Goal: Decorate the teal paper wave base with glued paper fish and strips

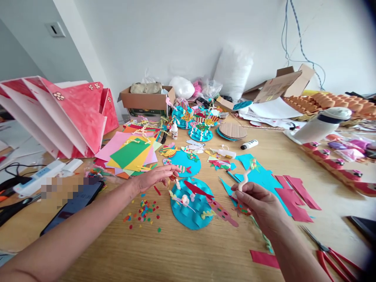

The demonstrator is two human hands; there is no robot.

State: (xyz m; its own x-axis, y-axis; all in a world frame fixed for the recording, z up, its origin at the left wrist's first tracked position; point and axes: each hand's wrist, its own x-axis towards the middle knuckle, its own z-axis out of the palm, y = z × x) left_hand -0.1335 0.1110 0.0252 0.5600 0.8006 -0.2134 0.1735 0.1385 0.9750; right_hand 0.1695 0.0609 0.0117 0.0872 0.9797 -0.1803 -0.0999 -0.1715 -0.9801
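My left hand point(155, 177) reaches over the table with its fingers pinched together just above a blue oval paper craft point(192, 213) covered with paper fish, curls and a red strip. What it pinches is too small to name. My right hand point(258, 203) is closed around a wavy white foam strip point(245, 178) topped with a small colourful paper piece, held upright to the right of the oval. Paper confetti dots point(143, 209) lie on the wood between my arms.
Coloured paper sheets point(131, 154) and a red folded board point(64, 113) sit at left, a phone point(73, 207) near my left arm. Red scissors point(331, 254) lie at right. Glue bottles point(174, 131), more blue crafts, cardboard boxes point(147, 100) and egg trays point(331, 102) crowd the back.
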